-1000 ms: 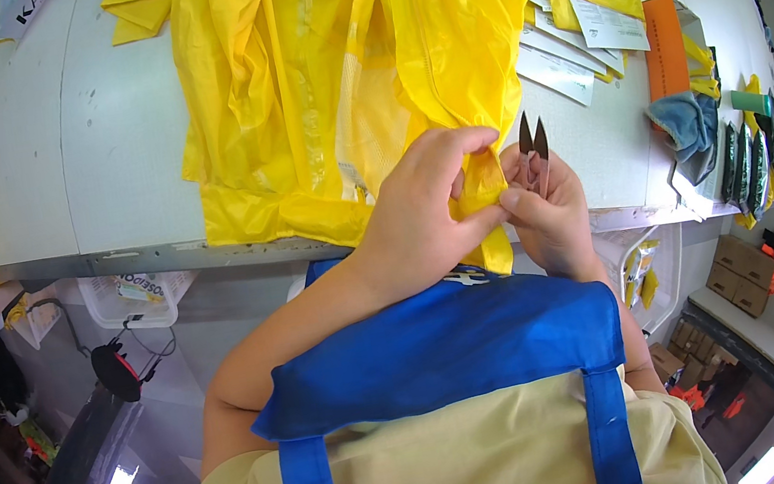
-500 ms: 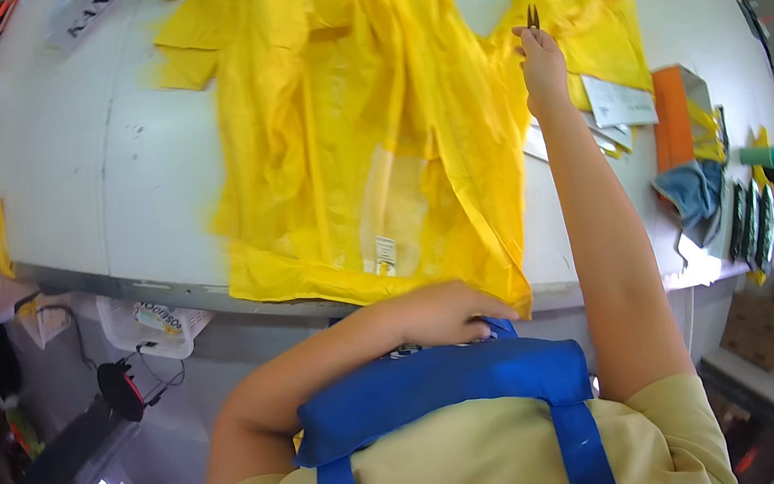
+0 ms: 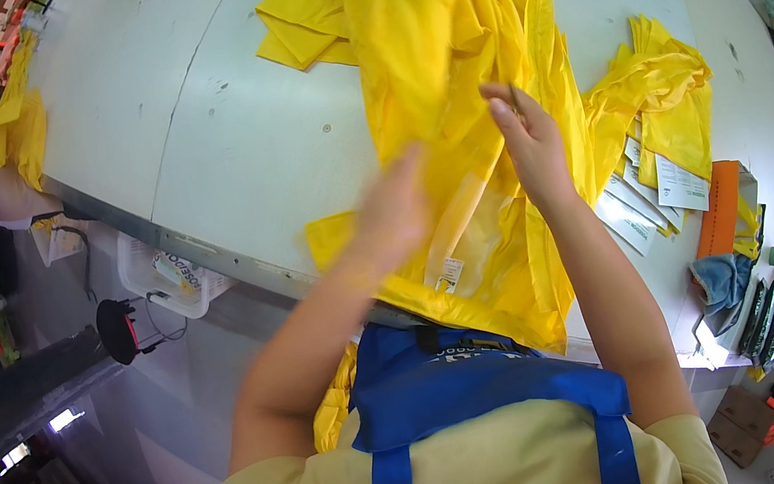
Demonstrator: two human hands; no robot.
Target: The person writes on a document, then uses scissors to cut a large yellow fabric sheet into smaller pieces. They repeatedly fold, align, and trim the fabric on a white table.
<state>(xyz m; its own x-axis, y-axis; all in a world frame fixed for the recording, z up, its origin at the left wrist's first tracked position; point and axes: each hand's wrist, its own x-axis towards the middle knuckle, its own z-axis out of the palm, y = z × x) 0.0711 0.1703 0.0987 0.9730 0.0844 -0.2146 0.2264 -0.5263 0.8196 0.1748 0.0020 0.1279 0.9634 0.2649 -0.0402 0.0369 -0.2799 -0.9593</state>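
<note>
A yellow raincoat-like garment (image 3: 497,42) of thin, shiny material lies rumpled over the white table, its lower end hanging at the near edge by my blue apron. Inside it shows a clear panel with a small white label (image 3: 450,275). My left hand (image 3: 396,202) is over the garment's left part, smeared by motion, so its fingers and any grip cannot be made out. To its right, my right hand (image 3: 533,140) is raised above the cloth, fingers closed around small dark-tipped snips (image 3: 514,98), mostly hidden in the hand.
More yellow garments (image 3: 671,85) lie at the right beside white papers (image 3: 682,183) and an orange box (image 3: 718,208). A white basket (image 3: 144,270) sits below the table's left edge. Another person (image 3: 9,190) is at the far left, near yellow cloth.
My right hand has drawn back from the far-right garment to the middle one. My left hand has lifted from the near edge onto the cloth. The view has shifted, and the garment's upper part is moving.
</note>
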